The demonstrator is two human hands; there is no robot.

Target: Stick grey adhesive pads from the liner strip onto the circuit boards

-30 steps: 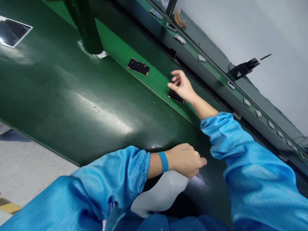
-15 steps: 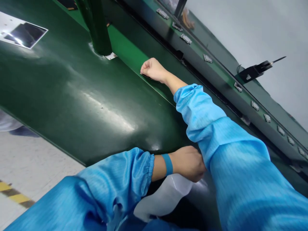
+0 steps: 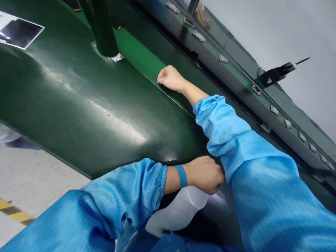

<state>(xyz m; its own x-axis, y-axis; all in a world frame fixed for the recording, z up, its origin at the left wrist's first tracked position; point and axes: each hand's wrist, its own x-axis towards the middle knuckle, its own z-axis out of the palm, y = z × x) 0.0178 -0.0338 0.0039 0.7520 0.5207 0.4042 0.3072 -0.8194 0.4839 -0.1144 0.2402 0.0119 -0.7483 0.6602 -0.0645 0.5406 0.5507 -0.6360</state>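
Note:
My right hand (image 3: 170, 77) is stretched forward over the bright green belt (image 3: 141, 56), right at the table's thin pale edge strip. Its fingers are curled together in a pinch, and whatever lies between them is too small or hidden to make out. Close to my body, my left hand (image 3: 206, 174) is closed with its knuckles up, a blue band (image 3: 181, 176) around the wrist. Its fingertips are out of sight, partly beside my right sleeve (image 3: 246, 154). A whitish translucent sheet or bag (image 3: 181, 210) hangs just below the left hand.
A green post (image 3: 102, 31) rises from the dark green table (image 3: 86, 115). At the upper left lies a white-bordered dark panel (image 3: 22, 31). Several small metallic parts (image 3: 223, 58) line a rail beyond the belt. A black tool with a thin tip (image 3: 279, 74) stands at the right.
My right hand has shifted slightly to the right along the belt's edge, and a dark sliver beneath it no longer shows. The left hand is nearly still. The view has turned slightly.

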